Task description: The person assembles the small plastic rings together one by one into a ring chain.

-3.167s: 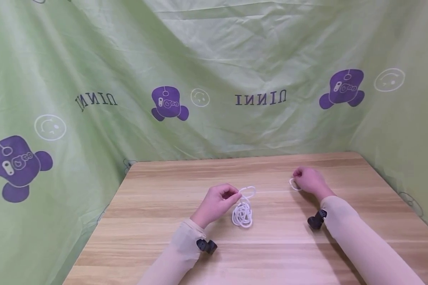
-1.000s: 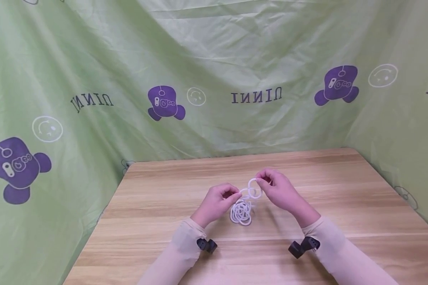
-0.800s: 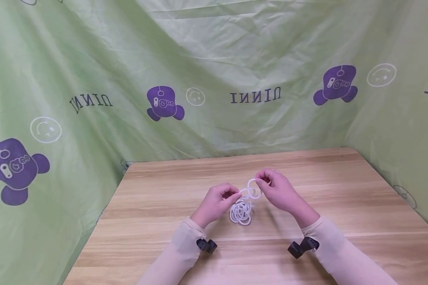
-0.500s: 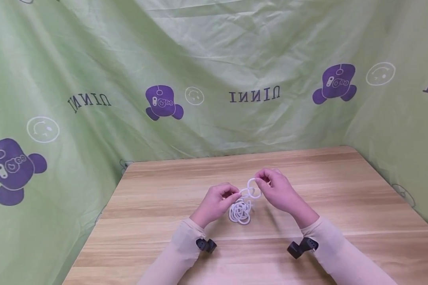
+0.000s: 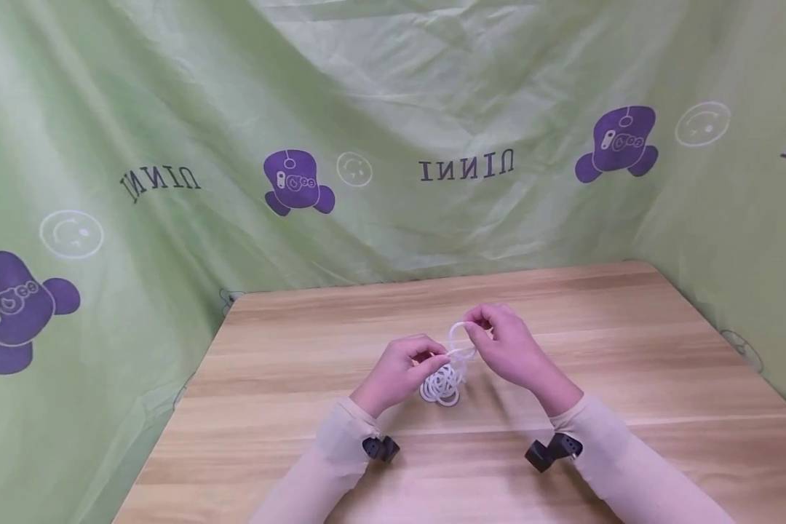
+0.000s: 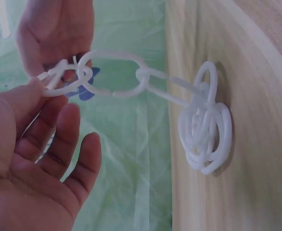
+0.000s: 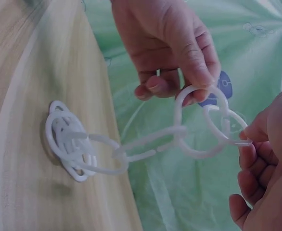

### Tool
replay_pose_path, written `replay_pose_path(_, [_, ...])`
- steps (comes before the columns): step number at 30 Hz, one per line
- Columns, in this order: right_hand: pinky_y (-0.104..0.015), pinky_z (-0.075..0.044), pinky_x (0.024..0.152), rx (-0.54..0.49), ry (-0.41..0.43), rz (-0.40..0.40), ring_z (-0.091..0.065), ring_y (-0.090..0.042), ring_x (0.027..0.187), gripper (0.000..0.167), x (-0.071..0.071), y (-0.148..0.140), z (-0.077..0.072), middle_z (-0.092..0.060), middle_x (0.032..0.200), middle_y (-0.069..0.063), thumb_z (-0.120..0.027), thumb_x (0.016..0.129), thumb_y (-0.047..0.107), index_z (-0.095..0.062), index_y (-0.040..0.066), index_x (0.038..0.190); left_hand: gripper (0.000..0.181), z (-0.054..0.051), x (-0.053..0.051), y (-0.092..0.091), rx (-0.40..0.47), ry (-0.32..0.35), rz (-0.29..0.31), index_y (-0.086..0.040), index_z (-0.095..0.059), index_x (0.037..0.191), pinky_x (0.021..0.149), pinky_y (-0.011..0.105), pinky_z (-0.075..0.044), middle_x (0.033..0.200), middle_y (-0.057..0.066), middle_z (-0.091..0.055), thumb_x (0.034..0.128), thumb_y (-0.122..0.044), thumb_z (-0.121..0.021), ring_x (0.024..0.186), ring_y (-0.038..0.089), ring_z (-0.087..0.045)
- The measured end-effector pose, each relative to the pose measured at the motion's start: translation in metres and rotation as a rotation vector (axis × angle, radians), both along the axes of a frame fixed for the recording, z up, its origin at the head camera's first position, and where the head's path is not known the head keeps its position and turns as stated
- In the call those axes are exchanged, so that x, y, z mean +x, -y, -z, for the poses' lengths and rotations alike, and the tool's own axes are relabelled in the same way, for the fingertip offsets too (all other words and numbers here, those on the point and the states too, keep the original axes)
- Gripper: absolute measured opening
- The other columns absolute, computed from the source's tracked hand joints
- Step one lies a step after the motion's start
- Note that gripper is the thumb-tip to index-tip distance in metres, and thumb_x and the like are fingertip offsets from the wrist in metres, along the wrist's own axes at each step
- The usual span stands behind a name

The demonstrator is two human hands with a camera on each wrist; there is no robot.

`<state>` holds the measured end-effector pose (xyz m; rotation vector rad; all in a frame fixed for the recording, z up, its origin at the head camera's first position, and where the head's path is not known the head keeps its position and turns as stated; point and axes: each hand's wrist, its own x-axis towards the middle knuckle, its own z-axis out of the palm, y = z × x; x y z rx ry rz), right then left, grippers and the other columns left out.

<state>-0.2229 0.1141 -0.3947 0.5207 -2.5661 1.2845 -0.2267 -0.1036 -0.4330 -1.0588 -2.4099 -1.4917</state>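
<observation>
A white plastic chain of oval links lies heaped [image 5: 440, 387] on the wooden table, and its upper end rises to the hands. My left hand [image 5: 399, 372] pinches the end link [image 7: 202, 154] between thumb and forefinger, its other fingers loosely bent. With thumb and fingertips my right hand [image 5: 511, 348] holds another white link [image 7: 236, 141]. These two links cross and look hooked through each other in the right wrist view; whether the right one's gap is closed I cannot tell. In the left wrist view the heap [image 6: 206, 137] touches the table, with linked ovals [image 6: 114, 54] stretching from it.
The wooden table [image 5: 268, 437] spans the space below the hands. Green fabric [image 5: 380, 240] with purple printed figures hangs behind it and on both sides. Black wrist cameras [image 5: 380, 448] sit on both beige sleeves.
My right hand has come left from the table's right side, bringing its link to the chain's end. Since half a second ago both links have shifted slightly; the left hand has barely moved.
</observation>
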Motion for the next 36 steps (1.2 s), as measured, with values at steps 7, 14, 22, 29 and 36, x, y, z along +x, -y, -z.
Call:
replay_pose_path(7, [-0.035, -0.045, 0.072, -0.106, 0.041, 0.024, -0.052, -0.022, 0.081, 0.016, 0.001, -0.01, -0.016, -0.058, 0.088, -0.008, -0.057, 0.1, 0.017, -0.064, 0.004, 0.103, 0.012, 0.007, -0.004, 0.0, -0.006, 0.167, -0.042, -0.01, -0.071, 0.101, 0.069, 0.027, -0.054, 0.091, 0.002, -0.07, 0.0945, -0.019, -0.068, 0.077, 0.015, -0.064])
replay_pose_path(14, [-0.029, -0.044, 0.064, -0.16, 0.017, 0.058, -0.051, -0.023, 0.077, 0.021, -0.001, -0.024, -0.027, -0.057, 0.087, -0.009, -0.055, 0.101, 0.022, -0.063, 0.003, 0.104, 0.027, 0.013, -0.006, 0.004, -0.079, 0.316, -0.074, -0.001, -0.068, 0.088, 0.063, 0.024, -0.047, 0.079, 0.014, -0.066, 0.0991, -0.024, -0.06, 0.07, 0.019, -0.059])
replay_pose_path(22, [-0.025, -0.043, 0.058, -0.246, 0.005, 0.119, -0.048, -0.019, 0.073, 0.025, -0.003, -0.043, -0.036, -0.054, 0.085, -0.01, -0.054, 0.102, 0.022, -0.061, -0.001, 0.106, 0.039, 0.025, -0.009, 0.004, -0.201, 0.342, -0.022, -0.007, -0.06, 0.072, 0.055, 0.023, -0.041, 0.062, -0.004, -0.053, 0.1004, -0.034, -0.057, 0.058, 0.007, -0.047])
replay_pose_path(29, [-0.017, -0.04, 0.057, -0.438, -0.036, 0.252, -0.046, -0.011, 0.072, 0.008, -0.014, -0.075, -0.043, -0.056, 0.085, -0.001, -0.056, 0.1, 0.013, -0.062, 0.008, 0.1, 0.042, 0.028, -0.015, 0.01, -0.286, 0.375, -0.01, -0.005, -0.063, 0.076, 0.052, 0.024, -0.041, 0.061, -0.003, -0.056, 0.1022, -0.037, -0.052, 0.054, 0.008, -0.047])
replay_pose_path(36, [-0.012, -0.038, 0.058, -0.651, -0.004, 0.333, -0.043, -0.01, 0.075, 0.007, -0.024, -0.103, -0.048, -0.052, 0.087, 0.0, -0.058, 0.099, 0.011, -0.062, 0.014, 0.095, 0.049, 0.023, -0.018, 0.024, -0.367, 0.427, -0.069, -0.003, -0.066, 0.079, 0.055, 0.026, -0.043, 0.065, 0.006, -0.063, 0.1026, -0.043, -0.048, 0.056, 0.011, -0.051])
